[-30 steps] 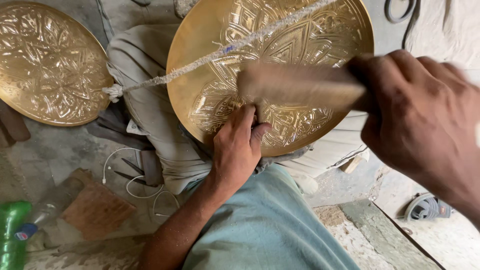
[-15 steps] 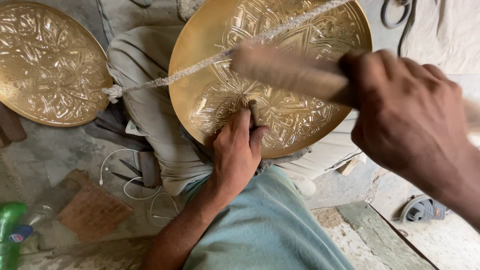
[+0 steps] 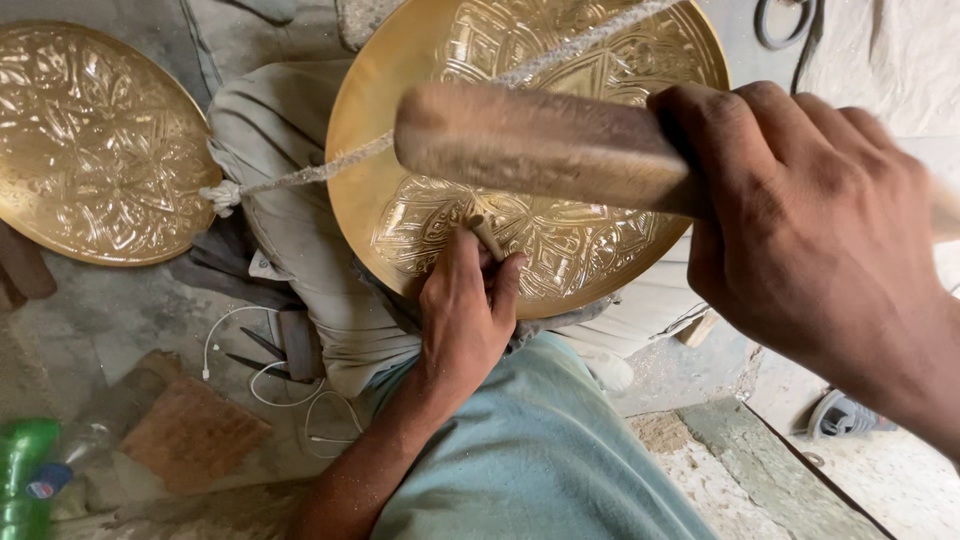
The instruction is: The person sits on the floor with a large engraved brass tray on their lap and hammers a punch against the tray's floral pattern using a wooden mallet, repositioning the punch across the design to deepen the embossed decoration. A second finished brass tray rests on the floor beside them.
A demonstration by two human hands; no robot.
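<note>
Honestly, best to keep left hand point(image 3: 465, 315) pinched tight on punch point(image 3: 487, 236) against brass plate point(image 3: 530, 150) just beyond it, right hand point(image 3: 800, 240) wrapped around mallet point(image 3: 540, 145) directly above, striking square and light.

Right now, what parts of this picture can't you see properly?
All in the head view:
- Tip of the small punch: hidden by the left hand gripping it.
- Middle of the brass plate: covered by the blurred wooden mallet.
- Mallet's handle end: hidden inside the right hand.
- Second brass plate: cut off by the left edge.
- Green bottle: cut off at the corner.
</note>
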